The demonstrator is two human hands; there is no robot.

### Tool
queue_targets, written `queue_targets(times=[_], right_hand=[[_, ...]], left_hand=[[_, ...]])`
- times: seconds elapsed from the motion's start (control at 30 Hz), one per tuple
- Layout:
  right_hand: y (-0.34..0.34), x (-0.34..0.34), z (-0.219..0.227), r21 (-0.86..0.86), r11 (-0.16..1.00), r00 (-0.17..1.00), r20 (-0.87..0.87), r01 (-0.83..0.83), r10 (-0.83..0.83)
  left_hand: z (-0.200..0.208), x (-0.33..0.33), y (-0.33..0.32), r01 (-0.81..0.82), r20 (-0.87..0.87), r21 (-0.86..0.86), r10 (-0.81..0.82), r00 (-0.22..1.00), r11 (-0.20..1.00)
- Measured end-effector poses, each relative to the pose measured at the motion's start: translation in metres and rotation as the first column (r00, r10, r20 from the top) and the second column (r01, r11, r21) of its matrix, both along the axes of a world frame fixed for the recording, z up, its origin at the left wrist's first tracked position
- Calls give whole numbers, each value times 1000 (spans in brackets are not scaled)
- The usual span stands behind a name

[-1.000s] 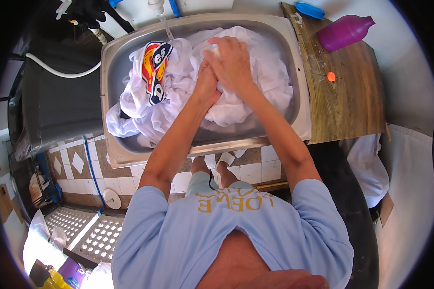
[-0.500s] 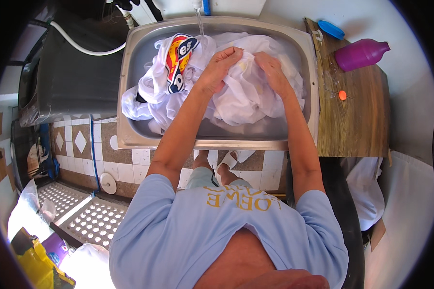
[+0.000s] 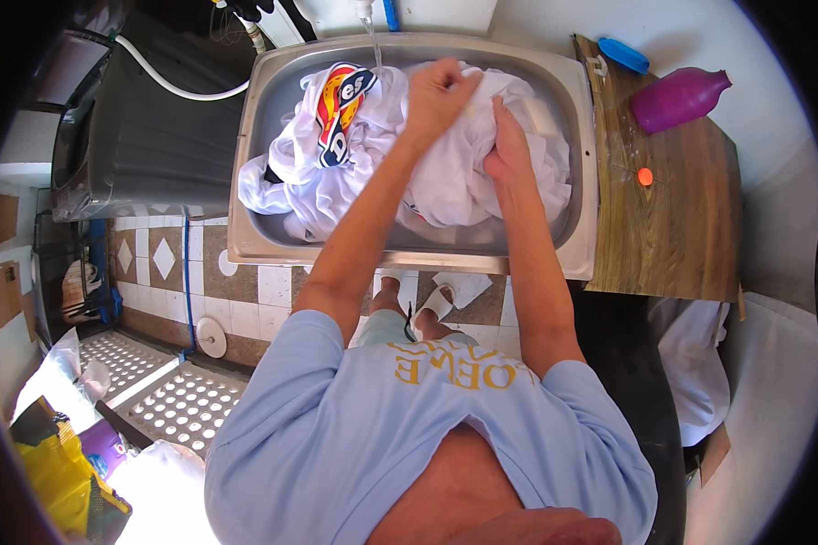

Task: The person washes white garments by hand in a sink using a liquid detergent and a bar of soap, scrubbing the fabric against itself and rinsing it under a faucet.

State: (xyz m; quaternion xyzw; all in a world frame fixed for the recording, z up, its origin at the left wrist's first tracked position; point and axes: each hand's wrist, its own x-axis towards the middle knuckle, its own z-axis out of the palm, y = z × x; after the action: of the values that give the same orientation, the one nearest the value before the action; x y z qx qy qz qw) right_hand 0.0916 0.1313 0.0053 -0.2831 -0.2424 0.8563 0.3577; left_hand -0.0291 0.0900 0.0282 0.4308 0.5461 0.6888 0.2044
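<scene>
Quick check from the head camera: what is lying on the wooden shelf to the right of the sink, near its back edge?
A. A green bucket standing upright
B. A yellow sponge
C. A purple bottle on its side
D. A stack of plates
C: a purple bottle lies on its side on the wooden shelf right of the metal sink, beside a blue lid.

Purple bottle (image 3: pixel 678 97), blue lid (image 3: pixel 623 54), perhaps, on wooden counter (image 3: pixel 668 227).
</scene>
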Motion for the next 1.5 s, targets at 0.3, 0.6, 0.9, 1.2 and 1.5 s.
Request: queue_targets(times=[0.3,0.6,0.9,1.2,1.5], right_hand=[[-4,-8,12,-125,990,966,-257,-71,37],[6,-3,-18,-131,991,999,34,-4,8],[24,-5,-23,408,887,920,220,216,-325],[-28,11,21,928,299,771,356,-223,-528],[-22,6,5,966,94,761,249,-242,-599]], left_hand=[[-28,19,30,-251,-831,-266,-90,550,931],[-40,15,20,-59,-472,-47,30,881,997],[-16,-18,-1,253,479,-485,12,878,837],[-17,-18,-17,224,536,-447,59,842,866],[-25,-28,-36,449,583,-210,-258,771,869]])
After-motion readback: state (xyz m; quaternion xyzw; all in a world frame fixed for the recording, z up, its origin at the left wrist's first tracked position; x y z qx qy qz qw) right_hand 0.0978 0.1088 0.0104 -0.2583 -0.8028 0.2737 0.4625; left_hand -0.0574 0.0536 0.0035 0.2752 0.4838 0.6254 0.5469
